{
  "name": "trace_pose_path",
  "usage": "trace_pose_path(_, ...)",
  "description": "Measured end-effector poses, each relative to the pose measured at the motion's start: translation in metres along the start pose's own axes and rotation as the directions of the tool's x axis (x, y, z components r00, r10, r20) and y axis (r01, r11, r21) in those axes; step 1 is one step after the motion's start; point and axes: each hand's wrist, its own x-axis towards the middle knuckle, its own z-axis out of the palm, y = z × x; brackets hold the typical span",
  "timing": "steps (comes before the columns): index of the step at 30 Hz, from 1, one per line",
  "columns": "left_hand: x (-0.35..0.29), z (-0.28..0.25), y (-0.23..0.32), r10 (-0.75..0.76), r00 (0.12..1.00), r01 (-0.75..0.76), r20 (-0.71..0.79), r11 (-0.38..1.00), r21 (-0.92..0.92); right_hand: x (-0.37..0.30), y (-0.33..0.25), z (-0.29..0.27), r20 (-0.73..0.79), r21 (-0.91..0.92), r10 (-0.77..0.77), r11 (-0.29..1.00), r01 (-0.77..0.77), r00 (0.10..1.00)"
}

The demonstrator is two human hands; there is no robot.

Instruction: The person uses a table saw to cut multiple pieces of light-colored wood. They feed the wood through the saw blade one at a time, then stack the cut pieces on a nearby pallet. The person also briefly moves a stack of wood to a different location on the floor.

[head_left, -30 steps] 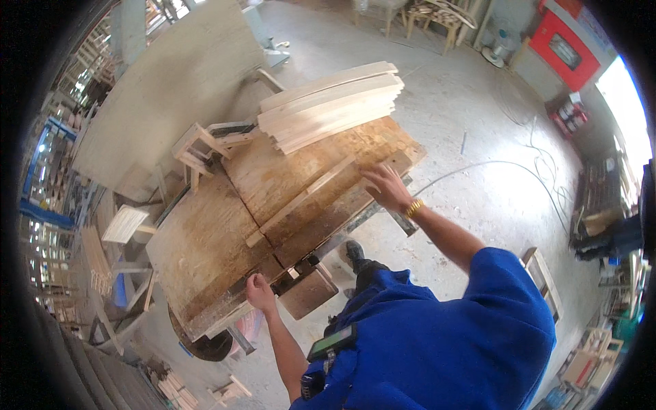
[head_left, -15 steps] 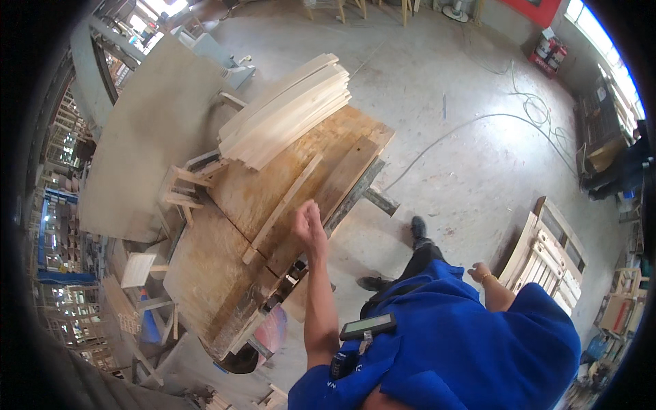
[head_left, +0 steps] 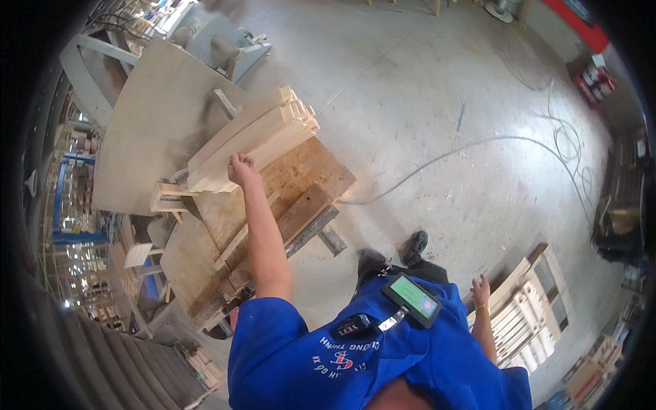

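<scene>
Pretty worn wooden workbench (head_left: 314,165) here, off to the person's front left. Stack of curved pale slats (head_left: 263,134) sits on top of it, ends kinda uneven. There's a slatted wooden frame (head_left: 525,320) on the floor to their right. Left hand (head_left: 243,169) is at the stack's near side, fingers curled, but honestly can't tell if it's gripping a slat. Right hand (head_left: 481,291) hangs near the frame, fingers loosely apart.

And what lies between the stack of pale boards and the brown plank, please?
In the head view, a thin pale strip and wooden tabletop lie between the stack and plank; the left forearm crosses above, hiding some.
</scene>
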Motion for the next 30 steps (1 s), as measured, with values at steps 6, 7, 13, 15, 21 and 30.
trace_pose_path(6,0.004,0.021,0.005,0.065,0.996,-0.064,-0.064,0.998,0.010,0.117,-0.062,-0.044,0.092,-0.052,-0.182,0.981,0.187,0.979)
trace_pose_path(7,0.002,0.022,-0.004,0.056,0.995,-0.055,-0.078,0.998,0.023,0.134,-0.076,-0.052,0.112,-0.034,-0.223,0.973,0.228,0.968)
trace_pose_path(13,-0.014,0.025,-0.022,0.147,0.964,-0.124,-0.220,0.986,0.114,0.207,-0.197,-0.034,0.234,-0.130,-0.272,0.943,0.307,0.933)
trace_pose_path(15,-0.029,0.032,-0.023,0.130,0.944,-0.103,-0.302,0.989,0.105,0.224,-0.231,-0.021,0.301,-0.108,-0.253,0.949,0.296,0.919)
trace_pose_path(21,-0.048,0.098,-0.045,-0.045,0.923,0.060,-0.383,0.998,0.026,0.301,-0.314,-0.003,0.463,-0.332,-0.345,0.786,0.521,0.816)
trace_pose_path(30,-0.062,0.132,-0.049,-0.067,0.895,0.121,-0.441,0.988,0.096,0.281,-0.635,0.241,0.856,0.231,-0.487,0.661,0.714,0.174)
